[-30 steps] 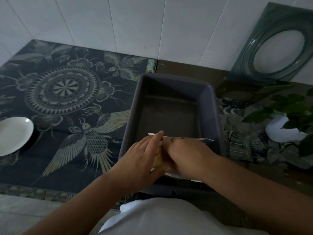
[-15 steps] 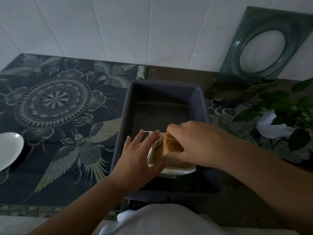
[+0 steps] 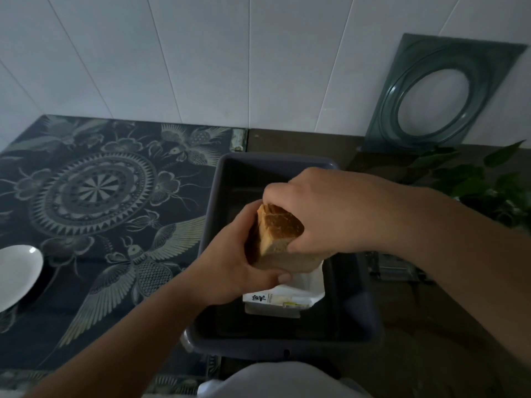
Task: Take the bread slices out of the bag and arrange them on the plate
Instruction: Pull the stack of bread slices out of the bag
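A stack of bread slices (image 3: 277,234) with a brown crust is held above a dark grey tub (image 3: 218,196). My right hand (image 3: 324,208) grips the bread from the top and right side. My left hand (image 3: 230,265) cups its left side and underside. Below the bread, the white bread bag (image 3: 290,297) with printed lettering lies in the tub's near part. A white plate (image 3: 17,274) sits at the far left edge of the view, only partly visible.
The tub stands on a counter covered by a dark patterned cloth (image 3: 94,202). A green square dish (image 3: 436,96) leans on the white tiled wall at back right. A leafy plant (image 3: 488,185) stands to the right of the tub.
Both hands were down on the bag in the tub; my right hand has lifted the bread up out of the bag and my left hand has closed around its side.
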